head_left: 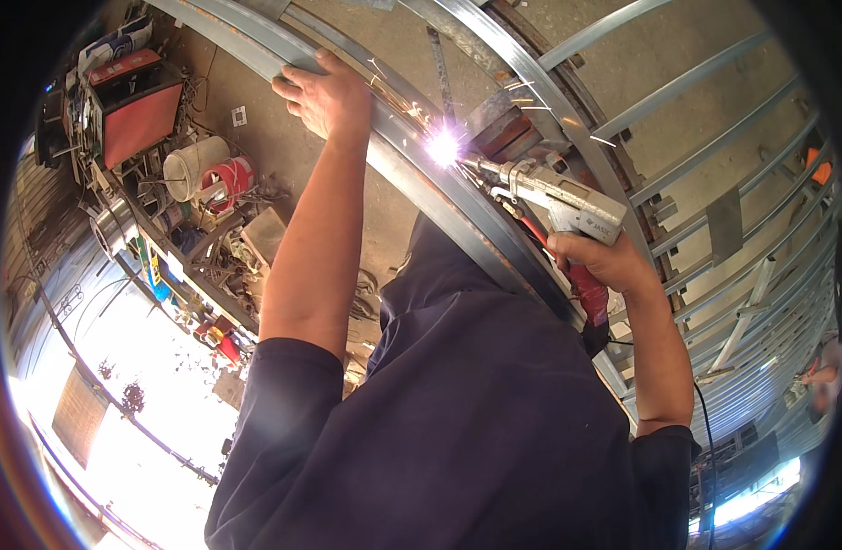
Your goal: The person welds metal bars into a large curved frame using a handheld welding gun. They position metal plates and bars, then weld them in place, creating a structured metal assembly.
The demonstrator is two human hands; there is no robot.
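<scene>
A long grey metal tube [421,183] runs diagonally in front of my body, from the upper left toward the lower right. My left hand [324,96] lies over it near its far part, with the fingers curled round the edge. In my right hand [609,261] is a grey welding gun [558,192] with a red handle; my fingers are wrapped round it. The gun's nozzle points left at the tube. A glaring white-violet weld spot [442,148] burns at its tip and hides the metal there. Sparks fly from it to both sides.
Curved metal rails with crossbars [664,174] fill the right side. A red-sided box [141,124], a whitish bucket [192,167] and a red bucket [230,179] stand at left among scrap. A black cable [705,412] hangs at lower right. Another person's arm [822,374] shows at the right rim.
</scene>
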